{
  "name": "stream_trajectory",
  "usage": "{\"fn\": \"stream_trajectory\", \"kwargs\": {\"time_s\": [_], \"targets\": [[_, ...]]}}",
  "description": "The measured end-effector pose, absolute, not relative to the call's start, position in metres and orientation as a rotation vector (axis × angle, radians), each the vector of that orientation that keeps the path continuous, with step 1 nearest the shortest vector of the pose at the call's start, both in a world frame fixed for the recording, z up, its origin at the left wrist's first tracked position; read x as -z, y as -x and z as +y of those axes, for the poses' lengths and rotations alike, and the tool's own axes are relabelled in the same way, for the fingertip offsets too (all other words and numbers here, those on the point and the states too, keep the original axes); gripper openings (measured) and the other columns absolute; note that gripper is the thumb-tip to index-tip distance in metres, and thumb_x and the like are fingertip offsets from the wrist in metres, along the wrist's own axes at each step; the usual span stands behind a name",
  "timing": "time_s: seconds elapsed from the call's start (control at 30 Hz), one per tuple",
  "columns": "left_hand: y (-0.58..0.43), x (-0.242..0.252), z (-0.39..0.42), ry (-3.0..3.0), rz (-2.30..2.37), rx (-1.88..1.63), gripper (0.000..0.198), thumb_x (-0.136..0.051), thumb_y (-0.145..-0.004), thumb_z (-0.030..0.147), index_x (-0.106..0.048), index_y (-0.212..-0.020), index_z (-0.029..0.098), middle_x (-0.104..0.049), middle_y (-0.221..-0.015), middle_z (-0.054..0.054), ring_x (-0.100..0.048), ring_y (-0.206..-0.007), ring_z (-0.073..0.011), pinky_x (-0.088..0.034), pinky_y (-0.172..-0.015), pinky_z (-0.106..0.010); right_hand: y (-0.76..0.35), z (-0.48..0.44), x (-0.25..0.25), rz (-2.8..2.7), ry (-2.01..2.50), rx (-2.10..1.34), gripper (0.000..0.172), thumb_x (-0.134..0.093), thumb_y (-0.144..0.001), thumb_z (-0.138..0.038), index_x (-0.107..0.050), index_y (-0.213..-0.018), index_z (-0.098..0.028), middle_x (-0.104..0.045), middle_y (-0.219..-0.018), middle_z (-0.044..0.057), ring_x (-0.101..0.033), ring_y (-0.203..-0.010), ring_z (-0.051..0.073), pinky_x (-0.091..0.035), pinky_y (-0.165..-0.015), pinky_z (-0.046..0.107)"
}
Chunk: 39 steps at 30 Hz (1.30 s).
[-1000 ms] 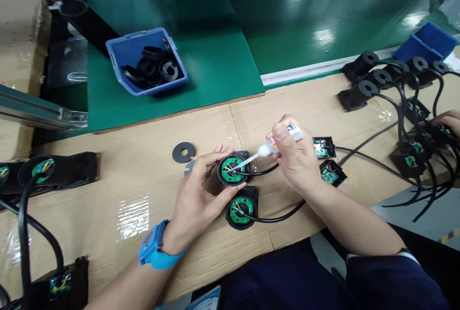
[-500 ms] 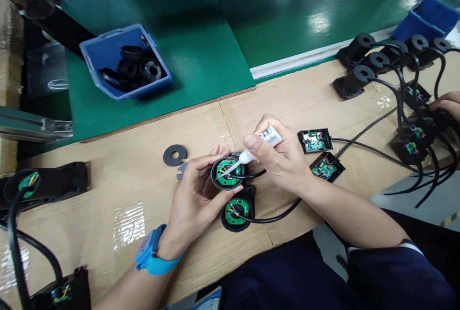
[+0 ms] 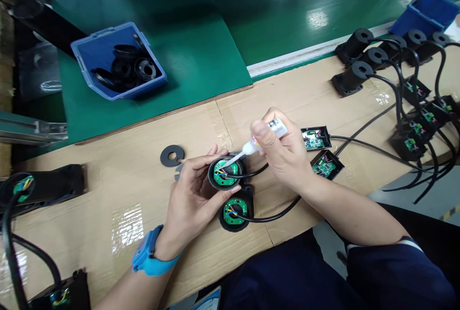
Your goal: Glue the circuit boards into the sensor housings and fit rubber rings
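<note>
My left hand [image 3: 196, 195], a blue strap on its wrist, grips a round black housing [image 3: 212, 183] from the left. Inside the housing's open end sits a green circuit board [image 3: 220, 179] with coloured wires and a black cable. My right hand [image 3: 282, 152] squeezes a small white glue bottle [image 3: 277, 127] between thumb and fingers. Its long thin nozzle [image 3: 235, 157] points down-left into the housing, with the tip over the board's upper left part. Just below lies a second black housing [image 3: 235, 229], its own green board facing up. A grey slotted disc is partly hidden behind my left fingers.
A black slotted ring [image 3: 166, 156] lies left of my hands. Two open black boxes with circuit boards [image 3: 325, 166] sit at right on cables. Farther right stand several black cylinders [image 3: 354, 77]. A blue bin [image 3: 108, 94] holds black parts on the green mat [image 3: 201, 61].
The nozzle tip has moved from the board's lower left to its upper left, and the bottle has shifted slightly right and up. Another person's hand at the right edge has left view.
</note>
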<state>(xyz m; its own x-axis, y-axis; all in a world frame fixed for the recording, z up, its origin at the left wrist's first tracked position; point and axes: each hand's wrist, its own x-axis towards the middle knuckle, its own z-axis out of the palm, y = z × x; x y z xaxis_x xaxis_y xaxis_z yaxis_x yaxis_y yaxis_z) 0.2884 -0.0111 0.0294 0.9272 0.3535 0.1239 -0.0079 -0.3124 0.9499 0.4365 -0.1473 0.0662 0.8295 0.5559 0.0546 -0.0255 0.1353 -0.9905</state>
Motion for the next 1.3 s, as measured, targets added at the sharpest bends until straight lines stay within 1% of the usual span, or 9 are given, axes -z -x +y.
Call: {"fn": "stream_trajectory", "kwargs": {"time_s": [0.23, 0.37, 0.5, 0.6, 0.73, 0.93, 1.07, 1.17, 1.3], "targets": [[-0.292, -0.032, -0.001, -2.068, 0.248, -0.255, 0.055, -0.077, -0.086, 0.035, -0.049, -0.132, 0.024, -0.064, -0.139, -0.011, -0.054, -0.139, -0.0285, -0.047, -0.116, -0.049, -0.452, -0.146, -0.062, -0.114, 1.205, -0.456, 0.046, -0.073, -0.080, -0.066, -0.056, -0.079, -0.023, -0.054, -0.065, -0.007, -0.047, -0.049, 0.006, -0.038, -0.044, 0.019], [-0.275, -0.055, 0.025, -2.348, 0.287, -0.376, 0.060, -0.070, -0.091, 0.043, -0.046, -0.143, 0.026, -0.059, -0.144, -0.012, -0.057, -0.135, -0.0299, -0.051, -0.110, -0.048, -0.466, -0.151, -0.067, -0.133, 1.246, -0.507, 0.036, -0.077, -0.079, -0.055, -0.067, -0.096, -0.024, -0.070, -0.085, -0.001, -0.066, -0.075, 0.010, -0.055, -0.067, 0.023], [-0.251, -0.063, 0.056, -2.533, 0.313, -0.615, 0.023, -0.057, -0.098, 0.030, -0.062, -0.120, 0.025, -0.070, -0.116, -0.007, -0.067, -0.114, -0.0250, -0.056, -0.099, -0.041, -0.495, -0.129, -0.063, -0.365, 1.390, -0.547, 0.033, -0.078, -0.080, -0.041, -0.067, -0.109, -0.028, -0.073, -0.112, 0.002, -0.068, -0.106, 0.016, -0.056, -0.082, 0.028], [-0.242, -0.052, 0.068, -2.689, 0.270, -0.486, 0.019, -0.054, -0.098, 0.030, -0.070, -0.107, 0.027, -0.066, -0.104, -0.007, -0.065, -0.098, -0.0254, -0.057, -0.082, -0.040, -0.521, -0.085, -0.049, -0.598, 1.508, -0.490, 0.027, -0.071, -0.083, -0.033, -0.057, -0.106, -0.027, -0.073, -0.117, 0.004, -0.066, -0.117, 0.018, -0.056, -0.088, 0.033], [-0.242, -0.039, 0.068, -2.815, 0.165, -0.410, 0.023, -0.053, -0.097, 0.027, -0.074, -0.106, 0.029, -0.063, -0.103, -0.009, -0.061, -0.091, -0.0261, -0.054, -0.073, -0.039, -0.545, -0.020, -0.031, -0.725, 1.587, -0.461, 0.024, -0.066, -0.082, -0.021, -0.048, -0.097, -0.026, -0.072, -0.113, 0.005, -0.067, -0.115, 0.020, -0.056, -0.093, 0.037], [-0.242, -0.042, 0.063, -2.946, 0.212, -0.422, 0.012, -0.061, -0.093, 0.028, -0.071, -0.097, 0.024, -0.062, -0.094, -0.008, -0.058, -0.082, -0.0265, -0.051, -0.067, -0.039, -0.552, 0.016, -0.026, -0.861, 1.726, -0.381, 0.033, -0.076, -0.075, -0.019, -0.051, -0.096, -0.025, -0.072, -0.110, 0.004, -0.068, -0.105, 0.022, -0.049, -0.105, 0.045], [-0.242, -0.040, 0.062, -2.923, 0.279, -0.362, 0.006, -0.065, -0.091, 0.028, -0.070, -0.091, 0.024, -0.060, -0.092, -0.008, -0.057, -0.081, -0.0273, -0.049, -0.069, -0.040, -0.538, -0.014, -0.046, -0.863, 1.752, -0.277, 0.047, -0.082, -0.074, -0.033, -0.054, -0.112, -0.025, -0.063, -0.131, 0.008, -0.060, -0.121, 0.025, -0.044, -0.111, 0.046], [-0.244, -0.037, 0.059, -2.917, 0.293, -0.338, 0.012, -0.068, -0.089, 0.031, -0.067, -0.080, 0.023, -0.060, -0.094, -0.010, -0.058, -0.086, -0.0294, -0.050, -0.071, -0.043, -0.507, -0.072, -0.074, -0.977, 1.647, -0.169, 0.031, -0.071, -0.088, -0.041, -0.059, -0.112, -0.025, -0.066, -0.120, 0.005, -0.062, -0.116, 0.021, -0.046, -0.108, 0.041], [-0.241, -0.034, 0.054, -2.948, 0.261, -0.355, 0.039, -0.068, -0.088, 0.048, -0.060, -0.061, 0.022, -0.064, -0.102, -0.014, -0.061, -0.093, -0.0337, -0.053, -0.076, -0.049, -0.446, -0.168, -0.103, -1.055, 1.735, -0.222, 0.023, -0.069, -0.092, -0.030, -0.064, -0.114, -0.028, -0.069, -0.113, 0.005, -0.064, -0.112, 0.023, -0.049, -0.102, 0.043]]}}
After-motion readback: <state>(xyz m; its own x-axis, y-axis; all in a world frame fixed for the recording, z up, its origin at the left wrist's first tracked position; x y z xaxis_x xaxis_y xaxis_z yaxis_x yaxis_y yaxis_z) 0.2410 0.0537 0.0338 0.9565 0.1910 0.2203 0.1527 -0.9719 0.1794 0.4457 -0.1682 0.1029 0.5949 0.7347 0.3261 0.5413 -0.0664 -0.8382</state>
